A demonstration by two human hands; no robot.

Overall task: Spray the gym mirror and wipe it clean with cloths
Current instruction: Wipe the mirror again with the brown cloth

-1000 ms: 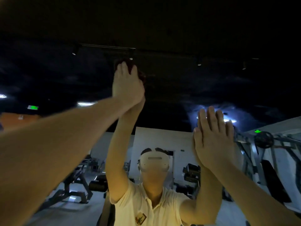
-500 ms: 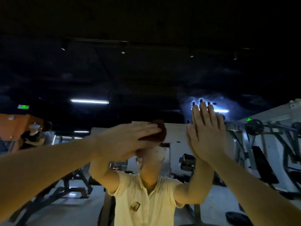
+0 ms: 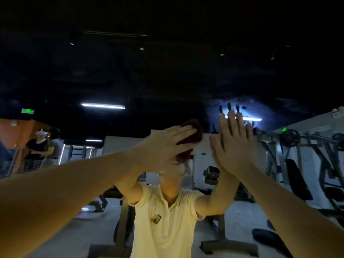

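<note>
Dim gym glass fills the whole view: the mirror (image 3: 167, 81) runs from edge to edge, throwing back a black ceiling and pale floor. At the middle of the frame one dark reddish-brown cloth (image 3: 193, 133) lies against it, bunched under the left hand (image 3: 167, 146), whose fingers lie stretched flat over it, pressing rather than curling round it. The cloth looks soft, light and limp, so it should fold and creep under the palm; a broad flat press over its middle seems the surest hold, with loose edges tucked in. The mirror is rigid, smooth and breakable, best met with even pressure. Just to the right, the right hand (image 3: 234, 146) rests on the glass with straight, close-set fingers and holds nothing.

Counted: one mirror, one cloth, two hands; no second cloth and no spray bottle shows. Farther out in the reflection, one tube light (image 3: 103, 106) glows at upper left, two bystanders (image 3: 42, 144) stand at the left edge, and a weight machine (image 3: 290, 138) stands at right.
</note>
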